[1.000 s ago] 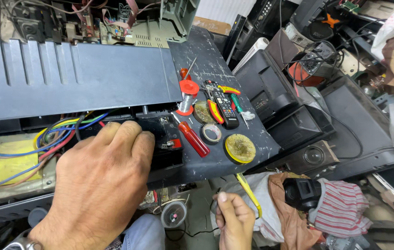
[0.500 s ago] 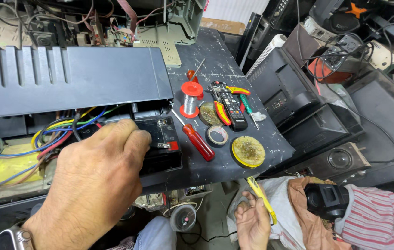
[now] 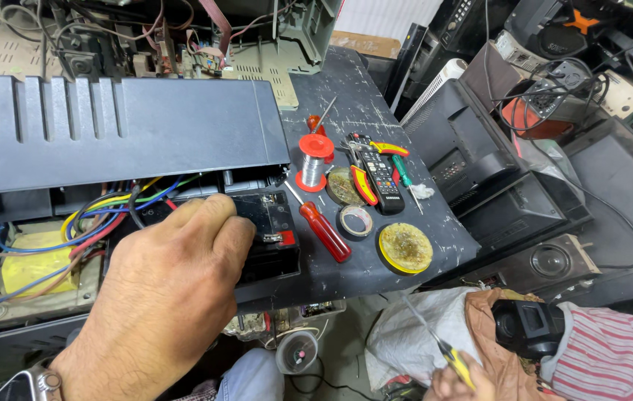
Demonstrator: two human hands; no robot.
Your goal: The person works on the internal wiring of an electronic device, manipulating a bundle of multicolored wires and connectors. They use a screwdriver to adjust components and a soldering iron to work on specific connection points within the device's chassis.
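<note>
The left hand lies with its fingers curled down over the top edge of the black battery, closed on it in a gripping hold. The battery sits in the open grey case, at the case's right end, just beside the coloured wires and the yellow transformer. It looks dense and heavy, with hard, smooth sides, so it is best held low on opposite faces, clear of the red-marked terminal. Right of the battery, touching nothing, lie a red-handled screwdriver, a solder spool, a tape roll and a remote control. The right hand, at the bottom edge, is shut on a yellow-handled screwdriver, well apart from the battery
</note>
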